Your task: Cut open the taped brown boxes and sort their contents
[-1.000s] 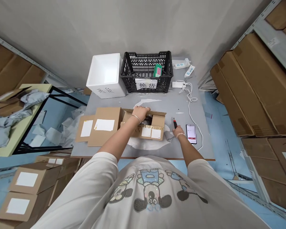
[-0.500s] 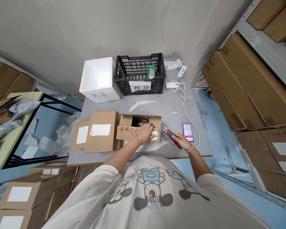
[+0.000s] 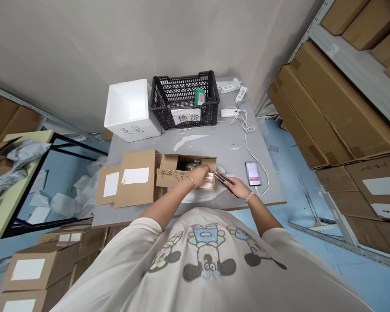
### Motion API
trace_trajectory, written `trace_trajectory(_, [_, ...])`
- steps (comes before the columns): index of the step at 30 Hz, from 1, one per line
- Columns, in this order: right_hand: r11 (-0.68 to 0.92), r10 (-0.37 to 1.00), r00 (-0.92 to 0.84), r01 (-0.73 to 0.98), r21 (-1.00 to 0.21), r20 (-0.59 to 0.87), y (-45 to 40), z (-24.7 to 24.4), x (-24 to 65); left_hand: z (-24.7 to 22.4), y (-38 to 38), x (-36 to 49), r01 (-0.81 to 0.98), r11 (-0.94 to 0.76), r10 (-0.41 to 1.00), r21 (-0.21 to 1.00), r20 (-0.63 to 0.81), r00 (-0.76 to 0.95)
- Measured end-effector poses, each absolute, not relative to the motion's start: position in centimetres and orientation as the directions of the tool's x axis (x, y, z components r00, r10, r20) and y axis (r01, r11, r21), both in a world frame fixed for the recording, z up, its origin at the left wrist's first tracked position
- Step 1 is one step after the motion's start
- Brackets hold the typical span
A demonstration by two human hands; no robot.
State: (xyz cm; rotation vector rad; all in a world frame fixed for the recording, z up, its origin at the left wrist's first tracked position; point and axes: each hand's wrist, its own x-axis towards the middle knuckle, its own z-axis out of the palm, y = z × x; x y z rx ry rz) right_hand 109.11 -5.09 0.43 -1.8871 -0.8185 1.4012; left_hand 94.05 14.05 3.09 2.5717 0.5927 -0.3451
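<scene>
A small cardboard box (image 3: 169,178) with handwriting on its flap lies open on the grey table, something in clear wrap (image 3: 196,163) showing inside. My left hand (image 3: 199,177) reaches over the box's near flap, its fingertips dipping into the opening; what they hold, if anything, is hidden. My right hand (image 3: 238,188) is closed around a red and black utility knife (image 3: 224,179), whose tip is at the box's right end. To the right of my right hand lies a phone (image 3: 253,174) with its screen lit and a white cable plugged in.
Two closed cartons (image 3: 134,190) stand left of the box. Behind are a white foam box (image 3: 130,112), a black crate (image 3: 185,99) holding a green packet, and white power strips (image 3: 230,87). Shelves with large cartons (image 3: 344,104) rise at the right.
My left hand has gone from lying over the box's edge to having its fingers inside the opening. My right hand has brought the knife leftward to the box's right end.
</scene>
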Motion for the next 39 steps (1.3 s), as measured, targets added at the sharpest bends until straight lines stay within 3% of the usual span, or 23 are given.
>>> trace_trajectory(7, [-0.614,0.789,0.182,0.227,-0.756,-0.587,-6.4,2.2,109.4,2.4,13.5,93.7,0.402,-0.846,0.303,0.350,-0.304,0.903])
trace_trajectory(20, [-0.612,0.788,0.244,0.224,-0.758,-0.565,-7.2,1.6,106.7,3.9,13.9,94.2,0.408,-0.852,0.306,0.328,-0.320,0.896])
trace_trajectory(24, [-0.605,0.791,0.217,0.145,-0.783,-0.572,-8.7,0.6,106.1,5.3,14.3,94.3,0.403,-0.864,0.305,0.302,-0.323,0.896])
trace_trajectory(28, [-0.604,0.741,0.477,0.165,-0.780,-0.474,-9.7,-2.0,108.4,5.9,12.8,92.9,0.358,-0.901,0.307,0.247,-0.223,0.925])
trace_trajectory(30, [-0.652,0.686,0.626,0.301,-0.696,-0.372,-8.9,-3.6,109.9,6.0,11.5,91.8,0.308,-0.933,0.290,0.187,-0.117,0.950])
trace_trajectory(33, [-0.762,0.620,0.723,0.464,-0.453,-0.304,-6.3,-6.1,111.6,5.6,9.3,90.2,0.202,-0.976,0.203,0.080,0.003,0.979])
trace_trajectory(36, [-0.848,0.525,0.790,0.456,-0.271,-0.315,-3.5,-8.3,111.9,4.3,7.4,89.1,0.119,-0.992,0.121,0.048,0.052,0.991])
trace_trajectory(39, [-0.900,0.435,0.828,0.389,-0.196,-0.354,-1.7,-10.0,111.8,2.5,5.9,88.5,0.094,-0.986,0.102,0.137,0.053,0.993])
